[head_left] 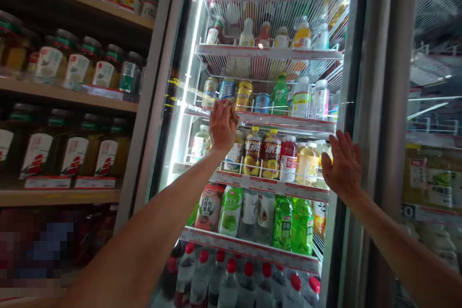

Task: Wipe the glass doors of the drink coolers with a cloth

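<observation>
My left hand [221, 126] is closed around a crumpled brownish cloth [235, 116] and reaches up to the glass door of a lit drinks fridge. Only the cloth's edges show past my fingers. Behind that hand, cans and bottles stand on the wire shelves, among them a gold can [244, 94]. On the right, my right hand [342, 166] lies with its fingers spread against the door's right side, near the dark frame [348, 91]. Nothing is in it. Bottles of iced tea [270, 154] stand behind the glass between the two hands.
Wooden shelves [54, 87] with rows of jars and bottles stand to the left. A metal upright [386, 106] runs along the fridge's right side, and another glass-fronted cooler [433, 154] lies beyond it. Red-capped bottles [231, 279] fill the fridge's bottom.
</observation>
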The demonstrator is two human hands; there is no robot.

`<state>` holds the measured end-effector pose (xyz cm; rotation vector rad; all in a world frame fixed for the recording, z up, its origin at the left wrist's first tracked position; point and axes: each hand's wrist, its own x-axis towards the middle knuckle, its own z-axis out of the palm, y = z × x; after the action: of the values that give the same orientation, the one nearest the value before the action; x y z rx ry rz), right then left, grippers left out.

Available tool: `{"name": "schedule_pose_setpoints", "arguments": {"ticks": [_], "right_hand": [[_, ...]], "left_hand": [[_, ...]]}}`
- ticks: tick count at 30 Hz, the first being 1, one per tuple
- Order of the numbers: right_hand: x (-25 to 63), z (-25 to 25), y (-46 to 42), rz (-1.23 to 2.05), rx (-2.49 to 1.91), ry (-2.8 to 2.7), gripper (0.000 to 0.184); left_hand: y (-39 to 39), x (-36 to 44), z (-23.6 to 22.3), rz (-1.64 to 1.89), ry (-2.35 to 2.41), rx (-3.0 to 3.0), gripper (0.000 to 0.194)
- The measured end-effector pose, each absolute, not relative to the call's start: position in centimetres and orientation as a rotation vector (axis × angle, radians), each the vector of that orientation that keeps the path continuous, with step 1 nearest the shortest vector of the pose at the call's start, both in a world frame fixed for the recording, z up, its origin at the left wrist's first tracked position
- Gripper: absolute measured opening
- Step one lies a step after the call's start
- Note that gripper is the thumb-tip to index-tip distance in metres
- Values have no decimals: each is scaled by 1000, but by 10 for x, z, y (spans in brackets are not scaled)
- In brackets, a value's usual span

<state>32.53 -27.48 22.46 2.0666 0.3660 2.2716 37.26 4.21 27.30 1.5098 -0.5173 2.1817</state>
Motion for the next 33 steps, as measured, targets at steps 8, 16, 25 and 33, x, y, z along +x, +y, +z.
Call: {"name": "schedule_pose_setpoints", "arguments": {"ticks": [8, 16, 25, 33], "right_hand": [[306, 238, -283, 2272, 2049, 392, 56], [289, 237, -315, 2248, 1985, 326, 54], [274, 231, -346, 2312, 1998, 210, 54], [270, 222, -355, 2333, 1998, 203, 54]], "left_hand": [[-51, 353, 270, 2208, -1550, 1930, 35], [-115, 359, 283, 2240, -1449, 1754, 35], [-169, 349, 286, 2174, -1353, 1834, 37], [-154, 336, 221, 2030, -2372, 1853, 34]]}}
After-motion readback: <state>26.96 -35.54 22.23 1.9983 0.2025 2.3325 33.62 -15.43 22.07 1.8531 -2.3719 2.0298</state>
